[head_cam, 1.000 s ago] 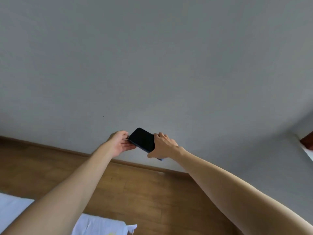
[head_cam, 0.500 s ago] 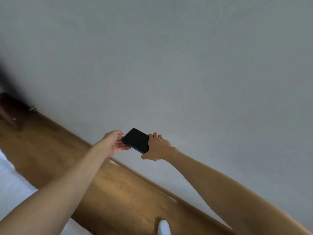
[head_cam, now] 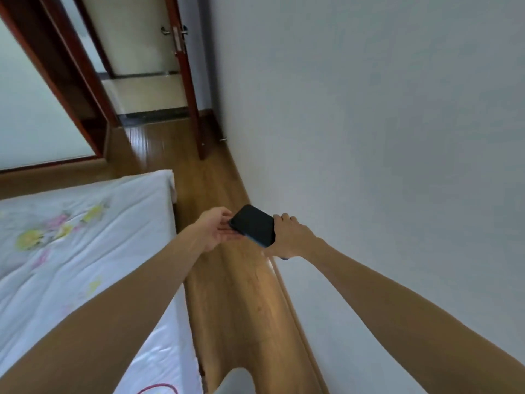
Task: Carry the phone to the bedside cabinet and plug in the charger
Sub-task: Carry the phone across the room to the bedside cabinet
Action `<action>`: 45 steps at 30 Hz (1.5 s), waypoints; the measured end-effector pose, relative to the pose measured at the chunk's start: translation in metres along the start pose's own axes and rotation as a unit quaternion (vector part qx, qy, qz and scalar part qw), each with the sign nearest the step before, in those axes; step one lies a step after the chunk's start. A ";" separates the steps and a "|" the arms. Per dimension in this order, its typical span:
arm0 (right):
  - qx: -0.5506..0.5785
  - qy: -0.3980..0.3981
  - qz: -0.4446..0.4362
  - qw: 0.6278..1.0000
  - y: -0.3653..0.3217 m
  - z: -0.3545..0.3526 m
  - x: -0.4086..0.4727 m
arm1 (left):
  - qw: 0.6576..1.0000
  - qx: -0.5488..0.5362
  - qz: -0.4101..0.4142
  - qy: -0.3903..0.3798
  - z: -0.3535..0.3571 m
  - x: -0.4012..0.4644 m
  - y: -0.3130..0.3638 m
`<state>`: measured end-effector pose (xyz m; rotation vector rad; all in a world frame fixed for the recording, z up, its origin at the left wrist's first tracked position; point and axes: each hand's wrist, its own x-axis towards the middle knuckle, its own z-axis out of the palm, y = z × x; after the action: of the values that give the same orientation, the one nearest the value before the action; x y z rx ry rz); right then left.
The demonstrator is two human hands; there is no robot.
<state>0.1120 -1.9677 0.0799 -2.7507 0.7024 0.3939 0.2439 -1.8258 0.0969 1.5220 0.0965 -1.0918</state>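
A dark phone [head_cam: 252, 225] with a blue edge is held out in front of me, screen up and black. My right hand [head_cam: 289, 237] grips its near right end. My left hand [head_cam: 217, 227] touches its far left end, palm turned up, fingers under the phone's corner. Both arms stretch forward over the strip of floor between bed and wall. No bedside cabinet or charger is in view.
A bed with a white flowered sheet [head_cam: 85, 240] fills the left. A narrow strip of wooden floor [head_cam: 241, 294] runs between it and the grey wall [head_cam: 383, 137]. An open doorway with a dark red frame [head_cam: 187, 81] lies ahead. A red cord [head_cam: 159, 389] shows at the bottom.
My view has swung left, from the bare wall to the bed and doorway. Both hands keep the phone between them, and the left hand's palm has opened under it.
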 end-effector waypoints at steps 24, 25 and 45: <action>-0.020 -0.042 -0.111 0.993 -0.079 -0.115 0.367 | 0.997 -0.034 0.021 0.073 -0.117 0.238 0.232; -0.027 -0.048 -0.120 0.991 -0.079 -0.122 0.387 | 0.996 -0.042 0.021 0.071 -0.119 0.248 0.243; -0.085 -0.053 -0.262 0.960 -0.158 -0.230 0.736 | 0.969 -0.172 0.053 0.169 -0.207 0.454 0.457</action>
<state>0.8564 -2.2219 0.0840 -2.9001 -0.1045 0.4902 0.8921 -2.0200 0.1032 1.3649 0.4151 -0.6790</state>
